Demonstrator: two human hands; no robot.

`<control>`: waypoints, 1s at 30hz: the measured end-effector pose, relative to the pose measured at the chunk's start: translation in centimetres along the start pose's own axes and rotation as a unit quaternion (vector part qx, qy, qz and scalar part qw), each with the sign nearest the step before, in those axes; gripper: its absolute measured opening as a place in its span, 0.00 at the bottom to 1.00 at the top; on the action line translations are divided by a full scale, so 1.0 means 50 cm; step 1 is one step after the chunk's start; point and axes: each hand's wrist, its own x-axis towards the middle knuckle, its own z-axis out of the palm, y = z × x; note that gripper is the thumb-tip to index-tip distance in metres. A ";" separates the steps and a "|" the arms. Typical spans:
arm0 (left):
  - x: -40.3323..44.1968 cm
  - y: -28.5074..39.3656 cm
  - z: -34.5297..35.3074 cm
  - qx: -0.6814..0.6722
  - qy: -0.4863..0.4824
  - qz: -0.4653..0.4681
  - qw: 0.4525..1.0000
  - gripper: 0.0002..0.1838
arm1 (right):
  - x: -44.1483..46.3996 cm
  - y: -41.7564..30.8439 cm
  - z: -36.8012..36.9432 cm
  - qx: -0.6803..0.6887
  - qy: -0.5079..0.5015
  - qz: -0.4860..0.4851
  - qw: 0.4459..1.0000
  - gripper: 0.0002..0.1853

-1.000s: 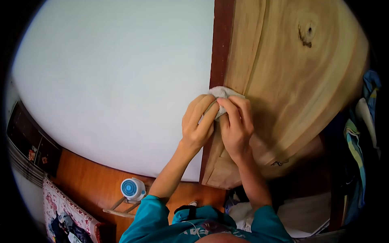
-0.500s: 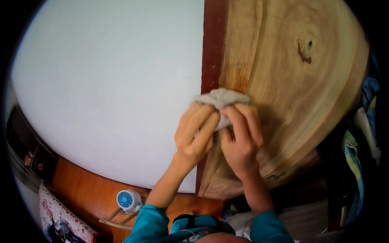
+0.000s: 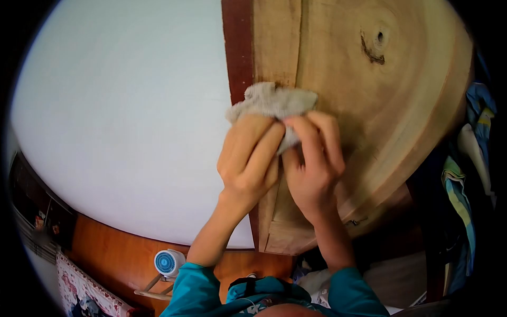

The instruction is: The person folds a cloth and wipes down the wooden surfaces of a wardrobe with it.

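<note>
A crumpled pale grey cloth [image 3: 277,101] lies bunched in front of the wooden panel [image 3: 343,90], over its dark red edge strip [image 3: 239,47]. My left hand [image 3: 247,153] is closed on the cloth's left part, beside the white wall [image 3: 127,116]. On the cloth's right part, my right hand [image 3: 315,164] is closed too, with the wood behind it. Both hands are close together, and the fingertips are partly hidden in the folds. The panel has a dark knot [image 3: 379,38] above and to the right of the hands.
Below are a white and blue fan [image 3: 169,262] on a wooden stool [image 3: 153,290], the orange wood floor [image 3: 111,238] and a flowered bed cover [image 3: 84,282]. Clothes [image 3: 459,195] hang at the right, and a dark cabinet [image 3: 31,195] stands at the far left.
The panel and its red strip have shifted left in view. More of the cloth shows above my fingers, spread wider. Both hands still grip it.
</note>
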 end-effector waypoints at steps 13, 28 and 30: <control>-0.034 0.121 -0.097 -0.161 -0.219 -0.035 0.962 0.24 | -0.109 -0.030 -0.202 0.079 -0.109 0.082 0.987 0.25; -0.046 0.179 -0.101 -0.340 -0.287 -0.459 0.769 0.08 | -0.151 -0.020 -0.231 0.250 -0.110 0.282 0.920 0.14; -0.054 0.177 -0.094 -0.331 -0.293 -0.464 0.767 0.09 | -0.144 -0.022 -0.242 0.276 -0.121 0.309 0.902 0.13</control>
